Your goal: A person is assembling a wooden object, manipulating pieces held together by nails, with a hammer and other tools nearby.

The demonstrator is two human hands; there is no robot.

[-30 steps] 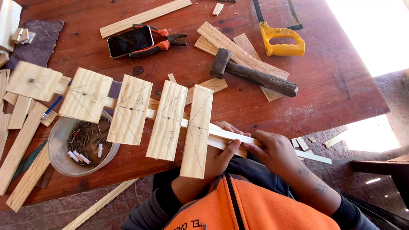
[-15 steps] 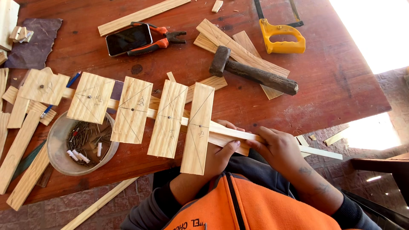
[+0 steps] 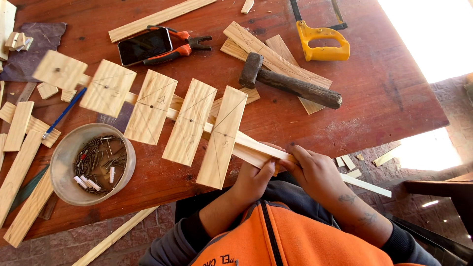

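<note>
- The slatted wooden frame (image 3: 187,120) lies across the red-brown table (image 3: 394,93), a long thin rail with five flat slats fixed crosswise on it; its near end sticks out over the table edge toward me.
- My left hand (image 3: 253,180) grips that near end of the rail from below, fingers curled tight around the wood, thumb up along its side.
- My right hand (image 3: 315,172) sits just beside the left, fingers closed over the same rail end from above.
- The slats carry pencilled diagonal crosses; the one nearest my hands (image 3: 222,138) is tilted, its lower end past the table edge.
- Left of the frame and below it stands a round grey bowl (image 3: 61,162), holding a heap of dark nails with a few pale pieces among them.
- A blue pen (image 3: 64,113) lies just above the bowl, near the frame's far slats.
- Beyond the frame, a hammer (image 3: 288,83) with a dark wooden handle rests on loose wooden strips (image 3: 276,54).
- Farther from the frame, a black phone (image 3: 144,46) lies touching orange-handled pliers (image 3: 180,44).
- Beyond the hammer lies a yellow-handled saw (image 3: 322,42).
- Left of the frame, loose wood offcuts (image 3: 19,125) are scattered near the table edge.
</note>
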